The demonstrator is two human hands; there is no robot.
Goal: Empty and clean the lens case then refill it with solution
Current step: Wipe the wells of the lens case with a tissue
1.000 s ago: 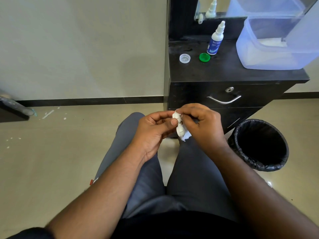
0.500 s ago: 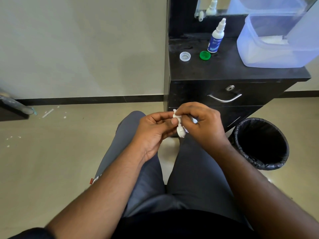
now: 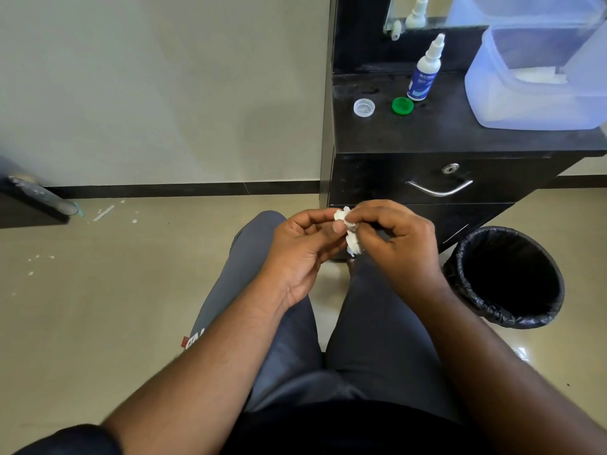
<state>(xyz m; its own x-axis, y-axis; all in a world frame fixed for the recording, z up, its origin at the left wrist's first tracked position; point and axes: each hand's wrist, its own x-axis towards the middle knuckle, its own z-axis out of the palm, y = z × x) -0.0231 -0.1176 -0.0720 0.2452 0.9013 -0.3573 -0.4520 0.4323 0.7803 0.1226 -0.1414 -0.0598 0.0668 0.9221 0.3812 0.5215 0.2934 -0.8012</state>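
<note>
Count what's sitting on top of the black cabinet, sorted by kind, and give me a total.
Loose lens case caps: 2, white cap and green cap
Solution bottles: 1, solution bottle
Plastic containers: 1, translucent container
Total: 4

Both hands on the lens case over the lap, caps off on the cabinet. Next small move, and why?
Probably finish wiping the wells. The left hand holds the white lens case while the right hand presses something white into it, likely tissue. The solution bottle, clear cap and green cap sit untouched on the cabinet, so refilling looks premature.
</note>
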